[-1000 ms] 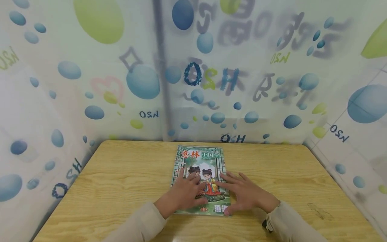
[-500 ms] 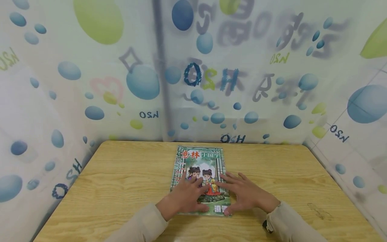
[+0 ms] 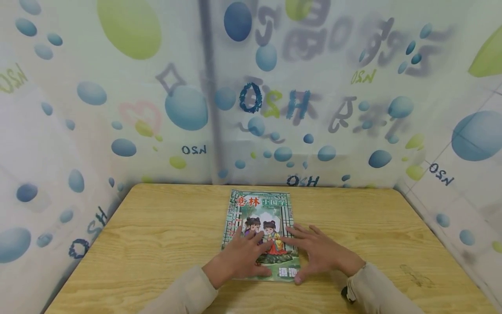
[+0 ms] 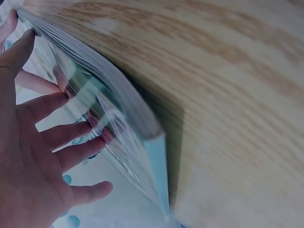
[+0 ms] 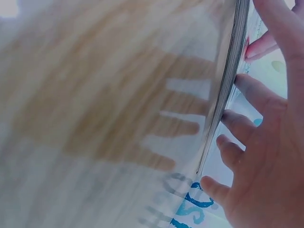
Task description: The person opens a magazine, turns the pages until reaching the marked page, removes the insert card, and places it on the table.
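Pale sheeting [image 3: 180,56] with blue spots hangs behind a wood-grain table [image 3: 168,231].

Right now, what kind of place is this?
Perhaps a curtained-off table nook: pale sheets with bubbles and H2O lettering hang around three sides of a wood-grained table, where a magazine lies.

Head view: high over the near side, facing forward and down, widest and farthest off; takes in table [image 3: 157,244], magazine [image 3: 270,226], printed backdrop [image 3: 333,131]. Left wrist view: close, low, tipped sideways, left grip [image 4: 35,156] alongside the magazine's edge. Right wrist view: equally close, tipped, past right grip [image 5: 266,147]. All three share magazine and table.
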`<state>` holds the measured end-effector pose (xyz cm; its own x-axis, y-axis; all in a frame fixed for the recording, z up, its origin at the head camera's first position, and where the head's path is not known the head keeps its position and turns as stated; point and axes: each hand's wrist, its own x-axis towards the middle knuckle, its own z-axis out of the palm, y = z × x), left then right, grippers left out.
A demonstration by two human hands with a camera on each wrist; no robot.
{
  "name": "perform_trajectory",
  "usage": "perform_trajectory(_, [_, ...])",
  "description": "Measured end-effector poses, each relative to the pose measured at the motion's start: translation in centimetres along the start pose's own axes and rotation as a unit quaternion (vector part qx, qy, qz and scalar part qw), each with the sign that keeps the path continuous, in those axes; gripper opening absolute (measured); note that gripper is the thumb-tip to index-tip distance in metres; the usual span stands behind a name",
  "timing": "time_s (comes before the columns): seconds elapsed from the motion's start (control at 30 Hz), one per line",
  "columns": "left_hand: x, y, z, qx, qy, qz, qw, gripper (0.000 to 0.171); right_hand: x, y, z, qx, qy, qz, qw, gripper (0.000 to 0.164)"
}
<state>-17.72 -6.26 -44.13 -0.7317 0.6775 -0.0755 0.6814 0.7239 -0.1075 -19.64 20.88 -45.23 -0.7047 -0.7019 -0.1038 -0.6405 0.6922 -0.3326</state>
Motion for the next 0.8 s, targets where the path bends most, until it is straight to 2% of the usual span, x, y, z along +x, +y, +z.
perform_trajectory(0.3, [0.11, -0.06, 0.12, -0.014, -0.004, 0.0, 0.9999, 0.079, -0.06, 0.24, 0.25, -0.011, 0.013, -0.013, 1.0, 0.101])
perform_trajectory(0.5, [0.04, 0.01, -0.13, -0.022, -0.005, 0.003, 0.9997, 0.078, -0.04, 0.17, 0.21, -0.015, 0.011, -0.005, 1.0, 0.098])
perform_trajectory(0.67, [0.1, 0.22, -0.3, -0.039, 0.002, 0.022, 0.999, 0.082, 0.17, -0.05, -0.14, -0.029, 0.004, 0.008, 1.0, 0.095])
perform_trajectory(0.8, [0.19, 0.39, -0.43, -0.035, 0.008, 0.037, 0.9987, 0.086, 0.41, -0.2, -0.61, -0.028, -0.001, 0.01, 1.0, 0.093])
